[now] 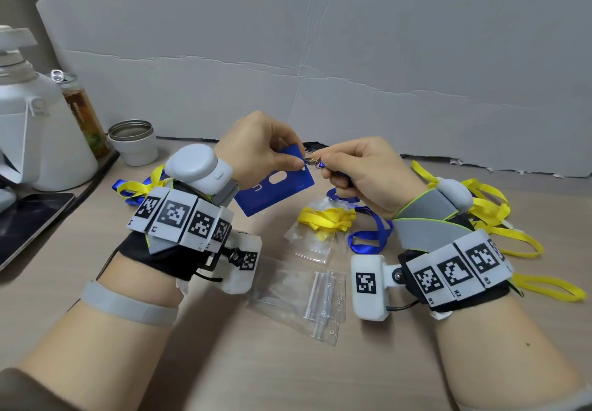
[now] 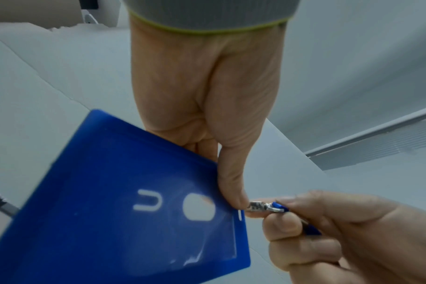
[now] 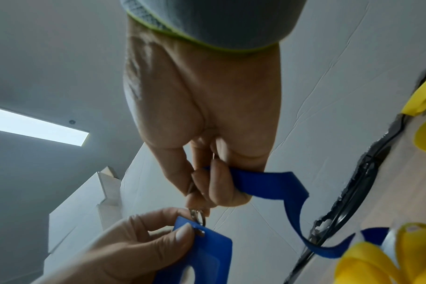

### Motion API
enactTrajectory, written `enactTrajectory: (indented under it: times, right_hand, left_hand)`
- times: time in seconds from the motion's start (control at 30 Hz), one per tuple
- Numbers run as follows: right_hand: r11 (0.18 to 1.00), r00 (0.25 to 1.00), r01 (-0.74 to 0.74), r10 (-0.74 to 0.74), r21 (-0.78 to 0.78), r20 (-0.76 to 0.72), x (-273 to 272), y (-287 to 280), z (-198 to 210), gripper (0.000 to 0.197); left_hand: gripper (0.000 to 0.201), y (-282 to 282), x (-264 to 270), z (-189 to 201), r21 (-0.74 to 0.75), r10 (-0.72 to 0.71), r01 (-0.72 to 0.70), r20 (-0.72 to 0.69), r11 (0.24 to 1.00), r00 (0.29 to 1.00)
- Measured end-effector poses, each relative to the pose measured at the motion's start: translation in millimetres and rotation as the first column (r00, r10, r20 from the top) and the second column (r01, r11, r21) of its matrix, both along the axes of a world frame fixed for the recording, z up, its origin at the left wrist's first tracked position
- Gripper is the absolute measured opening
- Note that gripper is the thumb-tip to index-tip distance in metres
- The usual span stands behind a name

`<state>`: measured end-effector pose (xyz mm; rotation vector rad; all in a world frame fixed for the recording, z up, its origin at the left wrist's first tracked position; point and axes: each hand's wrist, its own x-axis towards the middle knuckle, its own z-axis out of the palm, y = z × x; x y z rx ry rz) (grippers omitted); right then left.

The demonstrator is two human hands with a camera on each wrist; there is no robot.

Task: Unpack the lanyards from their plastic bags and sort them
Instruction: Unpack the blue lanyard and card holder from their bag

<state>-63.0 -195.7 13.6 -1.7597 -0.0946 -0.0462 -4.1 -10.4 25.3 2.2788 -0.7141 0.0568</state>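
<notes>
Blue badge holder (image 2: 124,207) pinched by L hand (image 1: 256,148); R hand (image 1: 362,173) pinches clip (image 2: 265,207).

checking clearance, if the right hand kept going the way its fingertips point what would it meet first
Probably the left hand pinching the blue plastic badge holder; the right hand and its metal clip already nearly touch them.

- An office-like desk corner or a makeshift recording station; which one cannot be told for sure.
- A pale wood-look tabletop (image 1: 224,362) carries the work.
- Behind the tabletop stands a creased grey cardboard sheet (image 1: 320,42) as a backdrop.
- At the tabletop's far left sit a white jug (image 1: 38,129), a drink can (image 1: 80,109) and a small metal-rimmed cup (image 1: 133,143).
- Left of the tabletop lies a dark tablet (image 1: 28,221).
- Above, a long ceiling light panel (image 3: 37,126) of the office kind.
</notes>
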Motion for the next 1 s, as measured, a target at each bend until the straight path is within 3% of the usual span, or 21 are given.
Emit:
enactTrajectory:
  times: [0.27, 0.43, 0.67, 0.8, 1.0]
  right_hand:
    - [0.99, 0.994, 0.093, -0.087, -0.107, 0.059, 0.8, 6.7, -2.9, 0.019]
    - [0.974, 0.972, 0.227, -0.225, -0.011, 0.07, 8.8, -1.7, -6.4, 0.017]
    - [0.939, 0.935, 0.341, -0.343, 0.04, 0.092, 14.7, -13.2, -6.2, 0.02]
    - [0.939, 0.935, 0.34, -0.343, 0.05, 0.09, 14.9, -18.2, -3.8, 0.026]
    - [0.951, 0.945, 0.3, -0.306, 0.075, 0.111, 11.7, -18.6, 0.2, 0.027]
  left_hand:
    - [0.01, -3.1, -3.6, -0.8, -0.104, -0.107, 0.1, -0.067, 0.99, 0.992]
    - [0.006, -2.0, -2.2, 1.9, -0.147, -0.05, 0.041, -0.06, 0.988, 0.997]
    - [0.016, 1.6, -11.6, 4.8, -0.2, -0.118, 0.082, -0.177, 0.976, 0.977]
    - [0.019, 4.0, -18.3, 5.0, -0.193, -0.22, 0.164, -0.32, 0.967, 0.921]
    - [0.015, -11.2, -37.3, -2.5, 0.033, -0.341, 0.412, -0.504, 0.91, 0.794]
